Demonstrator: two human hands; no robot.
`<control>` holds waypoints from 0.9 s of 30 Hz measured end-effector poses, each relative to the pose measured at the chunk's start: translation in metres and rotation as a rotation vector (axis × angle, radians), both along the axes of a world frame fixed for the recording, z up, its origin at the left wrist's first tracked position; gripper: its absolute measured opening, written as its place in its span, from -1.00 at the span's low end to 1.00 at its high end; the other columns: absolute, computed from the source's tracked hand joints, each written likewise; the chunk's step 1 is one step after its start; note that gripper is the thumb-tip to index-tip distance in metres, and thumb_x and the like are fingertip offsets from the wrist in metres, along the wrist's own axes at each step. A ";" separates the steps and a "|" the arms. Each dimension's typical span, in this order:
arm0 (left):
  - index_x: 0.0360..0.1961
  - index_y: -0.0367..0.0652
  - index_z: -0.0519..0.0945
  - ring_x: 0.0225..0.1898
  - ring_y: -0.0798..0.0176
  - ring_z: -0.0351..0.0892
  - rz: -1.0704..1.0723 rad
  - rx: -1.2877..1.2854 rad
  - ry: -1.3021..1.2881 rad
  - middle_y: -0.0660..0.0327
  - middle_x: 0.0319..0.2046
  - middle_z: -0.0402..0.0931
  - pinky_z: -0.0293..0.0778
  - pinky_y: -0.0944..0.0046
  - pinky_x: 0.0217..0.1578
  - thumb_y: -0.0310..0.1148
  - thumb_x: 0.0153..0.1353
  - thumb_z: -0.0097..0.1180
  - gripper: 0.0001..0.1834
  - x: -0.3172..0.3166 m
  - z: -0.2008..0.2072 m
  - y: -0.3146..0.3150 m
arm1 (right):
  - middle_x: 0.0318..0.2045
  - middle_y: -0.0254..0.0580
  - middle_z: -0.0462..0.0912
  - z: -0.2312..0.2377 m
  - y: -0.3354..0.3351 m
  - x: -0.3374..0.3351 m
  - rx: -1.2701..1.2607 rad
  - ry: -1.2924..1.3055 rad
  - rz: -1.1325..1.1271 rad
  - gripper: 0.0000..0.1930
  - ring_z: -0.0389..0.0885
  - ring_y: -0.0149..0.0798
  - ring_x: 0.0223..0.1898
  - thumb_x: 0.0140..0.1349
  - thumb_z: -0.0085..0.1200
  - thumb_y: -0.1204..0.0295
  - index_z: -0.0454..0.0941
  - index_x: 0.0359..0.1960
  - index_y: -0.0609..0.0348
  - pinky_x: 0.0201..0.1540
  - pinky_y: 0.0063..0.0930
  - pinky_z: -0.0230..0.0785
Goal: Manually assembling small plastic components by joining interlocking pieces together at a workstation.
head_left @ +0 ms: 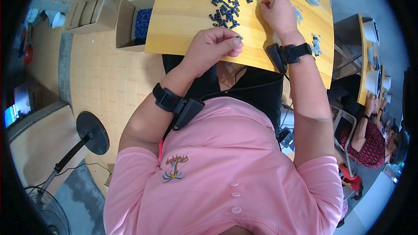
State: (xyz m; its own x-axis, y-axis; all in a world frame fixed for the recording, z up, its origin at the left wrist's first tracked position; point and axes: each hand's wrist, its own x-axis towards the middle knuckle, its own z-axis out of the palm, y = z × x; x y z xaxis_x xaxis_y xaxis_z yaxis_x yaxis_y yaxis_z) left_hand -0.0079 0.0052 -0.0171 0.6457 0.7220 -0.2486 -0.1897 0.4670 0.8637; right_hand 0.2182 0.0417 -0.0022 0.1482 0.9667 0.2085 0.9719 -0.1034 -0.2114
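Observation:
Over the table's near edge, my left hand (213, 47) is closed, thumb against forefinger, on a small dark part (239, 38) whose tip just shows. Further forward and to the right, my right hand (279, 14) has its fingers drawn together low over the tabletop. What they hold, if anything, is hidden. Just left of those fingertips lies a loose pile of small black stick-like parts (228, 8), spread over the wooden table (183, 17). Small clear pieces (316, 45) lie on the right side of the table, some partly behind my right hand.
A round clear tray (324, 0) with clear pieces sits at the far right of the table. Left of the table, an open cardboard box (125, 24) holds many dark parts, beside another carton (93, 8). A standing fan (48, 209) is at lower left. Other people (365, 143) sit at right.

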 end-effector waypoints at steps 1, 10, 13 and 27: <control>-0.20 -0.35 0.54 -0.33 0.37 0.58 -0.004 0.000 0.001 0.15 -0.35 0.57 0.54 0.41 -0.23 -0.42 0.18 0.09 -0.77 0.000 0.000 0.000 | -0.40 0.03 0.59 0.003 -0.002 -0.001 0.018 0.018 0.017 -0.83 0.56 0.06 -0.36 0.03 0.00 0.38 0.59 -0.47 0.18 -0.23 -0.21 0.44; -0.20 -0.32 0.55 -0.33 0.39 0.57 0.013 0.021 0.033 0.18 -0.36 0.57 0.53 0.43 -0.24 -0.41 0.19 0.08 -0.79 0.001 -0.002 -0.002 | -0.53 -0.41 0.54 0.017 -0.066 -0.013 0.029 0.982 0.042 -0.86 0.42 -0.61 -0.52 0.03 0.11 0.51 0.56 -0.35 0.29 -0.42 -0.75 0.29; -0.21 -0.32 0.55 -0.35 0.40 0.57 0.011 0.052 0.041 0.19 -0.37 0.57 0.53 0.44 -0.25 -0.41 0.19 0.08 -0.79 0.001 0.001 -0.003 | -0.50 -0.43 0.54 0.023 -0.088 -0.023 -0.053 1.237 0.005 -0.82 0.42 -0.64 -0.49 0.10 0.09 0.54 0.54 -0.25 0.34 -0.43 -0.77 0.28; -0.19 -0.34 0.53 -0.43 0.42 0.52 -0.101 0.219 0.100 0.22 -0.40 0.53 0.56 0.42 -0.39 -0.41 0.20 0.08 -0.78 0.014 0.029 -0.019 | -0.53 -0.41 0.55 0.032 -0.118 -0.045 0.076 1.492 0.053 -0.88 0.43 -0.60 -0.53 0.15 0.11 0.54 0.56 -0.27 0.27 -0.43 -0.78 0.29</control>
